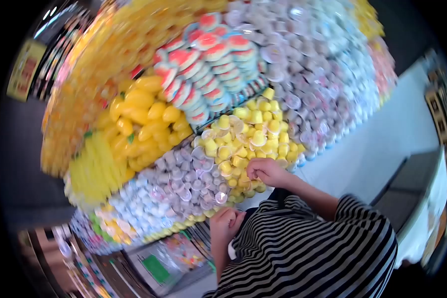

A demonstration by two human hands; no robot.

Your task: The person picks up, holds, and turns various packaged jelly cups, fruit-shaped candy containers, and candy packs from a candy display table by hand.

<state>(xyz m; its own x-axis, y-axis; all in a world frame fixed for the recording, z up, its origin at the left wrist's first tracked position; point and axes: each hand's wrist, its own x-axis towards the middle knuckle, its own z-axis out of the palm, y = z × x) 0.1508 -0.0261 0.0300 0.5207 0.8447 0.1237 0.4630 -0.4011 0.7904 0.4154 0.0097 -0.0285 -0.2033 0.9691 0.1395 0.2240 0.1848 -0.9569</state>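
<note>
My right hand (264, 170) is closed at the near edge of the yellow jelly cups (258, 138); whatever its fingers may hold is hidden. Lower and to the left, my left hand (227, 221) is curled in front of my body, near the grey-purple cups (191, 181), and its contents cannot be made out either. Behind the yellow cups stand stacks of red, white and blue round packs (213, 64). Yellow mango-shaped items (146, 111) lie to their left, beside long yellow packs (97, 164).
More purple cups (308, 84) and pale blue ones (347, 59) fill the right of the display. A clear bag of colourful pieces (183, 251) and a green item (156, 268) sit below the display's edge. Grey boxes (407, 186) stand at the right.
</note>
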